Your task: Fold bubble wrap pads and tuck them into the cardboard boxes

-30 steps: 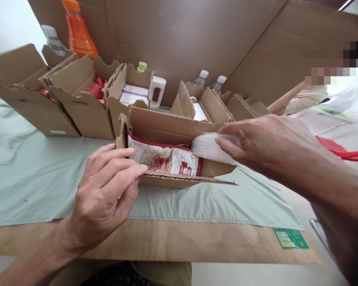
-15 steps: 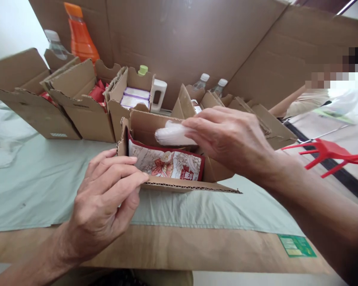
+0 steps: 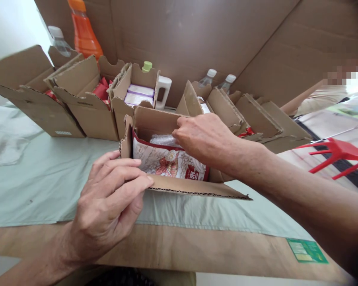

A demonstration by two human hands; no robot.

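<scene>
In front of me an open cardboard box (image 3: 193, 190) sits on the green cloth. My left hand (image 3: 113, 194) grips its near left wall, fingers over the rim and thumb outside. A white pouch (image 3: 170, 161) with a dark red border and printed drawings stands inside, along the near wall. Behind that pouch lies a clear, crinkled plastic packet (image 3: 162, 140), partly sunk into the box. My right hand (image 3: 203, 137) reaches over the box from the right, its closed fingers on the packet's right end. The fingertips are partly hidden.
Several open cardboard boxes (image 3: 98, 115) line the back, with an orange bottle (image 3: 85, 33) and clear bottles (image 3: 209, 77) behind them. A tall cardboard panel (image 3: 173, 35) rises beyond. Right are a red plastic stool (image 3: 343, 153) and another person's arm (image 3: 301, 97).
My right hand has lowered the plastic packet from above the pouch into the box behind it. My left hand keeps its hold on the box wall. The view has shifted slightly.
</scene>
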